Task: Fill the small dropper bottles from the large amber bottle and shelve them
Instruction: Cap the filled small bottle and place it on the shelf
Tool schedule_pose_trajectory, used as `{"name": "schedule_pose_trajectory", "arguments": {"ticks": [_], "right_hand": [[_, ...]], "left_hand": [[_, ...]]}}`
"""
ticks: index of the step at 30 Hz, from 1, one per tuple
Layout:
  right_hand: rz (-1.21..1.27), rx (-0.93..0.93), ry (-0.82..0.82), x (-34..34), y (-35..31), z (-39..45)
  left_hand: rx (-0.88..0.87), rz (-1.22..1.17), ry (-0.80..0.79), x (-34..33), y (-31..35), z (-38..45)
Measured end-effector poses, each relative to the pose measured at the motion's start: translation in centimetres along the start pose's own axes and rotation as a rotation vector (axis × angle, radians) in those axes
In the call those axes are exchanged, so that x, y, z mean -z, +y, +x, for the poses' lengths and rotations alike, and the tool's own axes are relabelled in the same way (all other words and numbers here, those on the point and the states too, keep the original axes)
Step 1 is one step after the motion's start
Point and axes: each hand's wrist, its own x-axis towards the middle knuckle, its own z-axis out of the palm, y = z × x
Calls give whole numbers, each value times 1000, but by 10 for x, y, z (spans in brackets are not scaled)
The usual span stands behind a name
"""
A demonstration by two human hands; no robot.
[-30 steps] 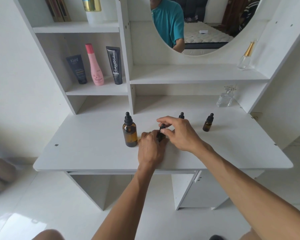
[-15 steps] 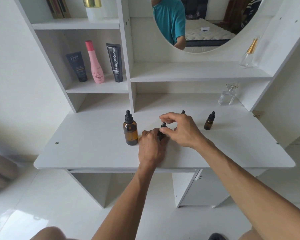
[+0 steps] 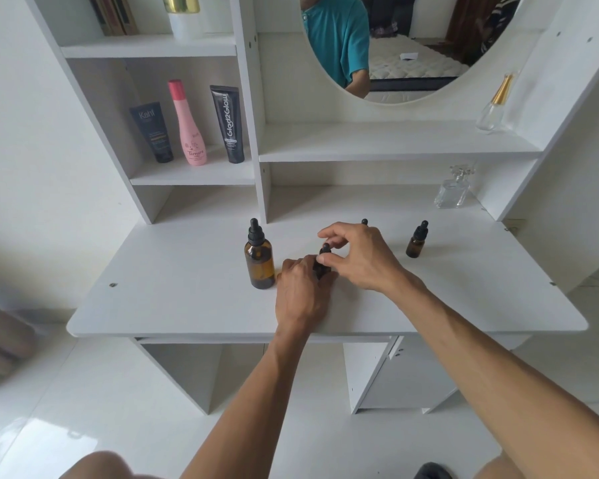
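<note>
The small dark amber glass dropper bottle with a black rubber-bulb cap (image 3: 323, 259) stands on the white dressing-table top (image 3: 187, 299), near its middle and just right of the large amber bottle; only its cap and neck show, since both hands cover the body. The left hand (image 3: 301, 288) wraps its curled fingers round the body and holds it down on the table, while the right hand (image 3: 357, 254) pinches the black cap between thumb and fingertips from above. The step looks like unscrewing that cap, and to do it well the left hand should keep the bottle upright and pressed flat so that only the cap turns, and the right hand should grip the ribbed collar, not the soft bulb, then lift the pipette straight up once it is free. How full the bottle is cannot be told. The large amber glass bottle with a black dropper top (image 3: 259, 262) stands capped just beside the left hand, close enough to be knocked by a knuckle. Behind the right hand only the black tip of a second small dropper bottle (image 3: 364, 221) shows; a third small amber dropper bottle (image 3: 416, 240) stands apart to the right, capped. The white shelf under the mirror (image 3: 377, 143) lies beyond.
</note>
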Motion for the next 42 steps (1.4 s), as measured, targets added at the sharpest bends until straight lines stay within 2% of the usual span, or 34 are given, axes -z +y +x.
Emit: {"name": "schedule_pose_trajectory", "arguments": {"ticks": [12,32,42], "right_hand": [[15,0,-28,-2,2,1],[49,-36,40,-14,10,-7],[169,-35,286,11,5,-2]], "left_hand": [[-2,-6,-2,1,0,-1],[33,-35,-36,3,1,-1],[-14,101,-83,-2,-4,3]]}}
